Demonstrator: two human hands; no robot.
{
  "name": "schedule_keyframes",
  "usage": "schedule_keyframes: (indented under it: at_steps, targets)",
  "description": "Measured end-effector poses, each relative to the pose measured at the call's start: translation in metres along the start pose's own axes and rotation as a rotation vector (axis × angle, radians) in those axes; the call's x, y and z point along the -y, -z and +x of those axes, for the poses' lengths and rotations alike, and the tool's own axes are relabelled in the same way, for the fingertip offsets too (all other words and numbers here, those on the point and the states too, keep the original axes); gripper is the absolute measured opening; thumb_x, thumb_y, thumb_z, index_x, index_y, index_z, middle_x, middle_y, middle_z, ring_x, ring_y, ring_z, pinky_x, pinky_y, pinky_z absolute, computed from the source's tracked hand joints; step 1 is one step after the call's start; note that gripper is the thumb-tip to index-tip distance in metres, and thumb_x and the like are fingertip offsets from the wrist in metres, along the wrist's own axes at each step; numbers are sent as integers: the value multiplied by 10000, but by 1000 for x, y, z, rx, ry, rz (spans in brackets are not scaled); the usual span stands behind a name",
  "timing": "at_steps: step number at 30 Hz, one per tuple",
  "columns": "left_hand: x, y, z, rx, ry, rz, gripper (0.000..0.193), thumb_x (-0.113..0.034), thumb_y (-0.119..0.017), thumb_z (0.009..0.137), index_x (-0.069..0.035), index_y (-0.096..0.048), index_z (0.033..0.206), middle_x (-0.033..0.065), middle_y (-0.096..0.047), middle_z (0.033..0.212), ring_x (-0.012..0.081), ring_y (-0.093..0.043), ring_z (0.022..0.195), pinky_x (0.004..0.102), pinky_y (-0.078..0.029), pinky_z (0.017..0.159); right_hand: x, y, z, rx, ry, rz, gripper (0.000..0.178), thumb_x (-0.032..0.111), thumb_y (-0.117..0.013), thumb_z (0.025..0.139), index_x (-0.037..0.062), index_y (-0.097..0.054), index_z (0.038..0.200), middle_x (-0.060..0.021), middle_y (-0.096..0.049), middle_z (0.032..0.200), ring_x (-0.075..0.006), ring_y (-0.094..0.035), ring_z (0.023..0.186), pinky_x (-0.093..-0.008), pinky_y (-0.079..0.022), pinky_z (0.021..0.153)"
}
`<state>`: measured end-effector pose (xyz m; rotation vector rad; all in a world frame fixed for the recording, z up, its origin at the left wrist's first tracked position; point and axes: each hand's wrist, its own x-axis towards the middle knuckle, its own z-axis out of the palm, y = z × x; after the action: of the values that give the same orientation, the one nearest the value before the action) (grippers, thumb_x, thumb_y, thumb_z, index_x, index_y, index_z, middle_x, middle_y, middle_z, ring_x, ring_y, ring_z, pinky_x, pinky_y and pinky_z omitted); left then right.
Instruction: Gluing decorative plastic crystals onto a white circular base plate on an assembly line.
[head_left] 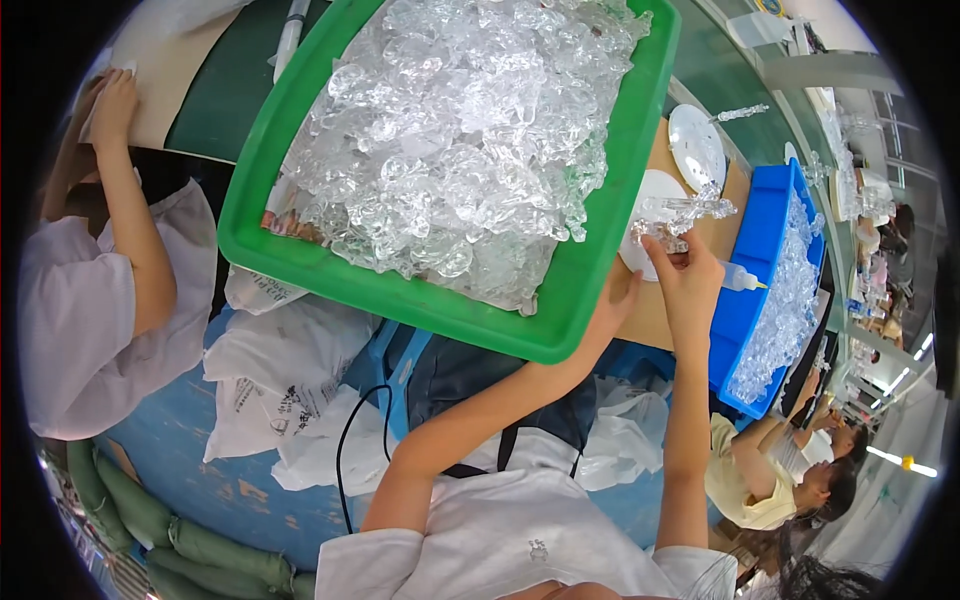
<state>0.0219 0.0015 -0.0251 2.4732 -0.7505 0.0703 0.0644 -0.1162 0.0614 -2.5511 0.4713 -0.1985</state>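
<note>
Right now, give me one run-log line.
right hand: grip on clear piece; left hand: by green tray; green tray: holds clear pieces; blue bin: likewise

Right hand (693, 279) pinched; left arm (500, 404) bent

Dark writing (290, 408) is on a crinkly white plastic bag (255, 365), left of the middle, but it is too small to read. A little dark picture mark (538, 550) is on the white shirt (470, 525) at the bottom.
</note>
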Motion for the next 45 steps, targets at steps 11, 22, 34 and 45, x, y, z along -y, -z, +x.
schedule_keyframes:
  at_steps: [11,22,34,45]
  targets:
    - [4,15,4,-32,-77,1,580,-86,-586,783,-145,-459,1345,239,-343,1356,402,-361,1237,533,-326,971,3,-1,6,37,129,-268,298,243,-711,788,-49,-659,818,-165,-645,634,-276,-661,594,-333,-479,545]
    - [7,34,-2,37,-97,35,680,-46,-608,718,-99,-431,1372,266,-137,1506,451,-197,1372,543,-260,1061,1,-2,12,115,85,-402,288,249,-717,786,-27,-669,857,-145,-661,662,-231,-664,604,-322,-486,553]
    - [0,-24,17,-59,-59,-137,496,-91,-587,775,-108,-519,1265,233,-268,1471,413,-266,1356,569,-212,1087,-6,-4,11,-4,198,-469,378,265,-706,747,-52,-591,919,-253,-620,736,-411,-623,713,-475,-496,618]
    - [6,33,6,141,-165,73,875,-128,-794,588,-109,-405,1371,184,-114,1532,389,-176,1390,614,-193,1057,-73,175,-35,-260,-76,-312,239,115,-700,752,104,-673,990,-54,-683,812,-190,-643,713,-320,-497,645]
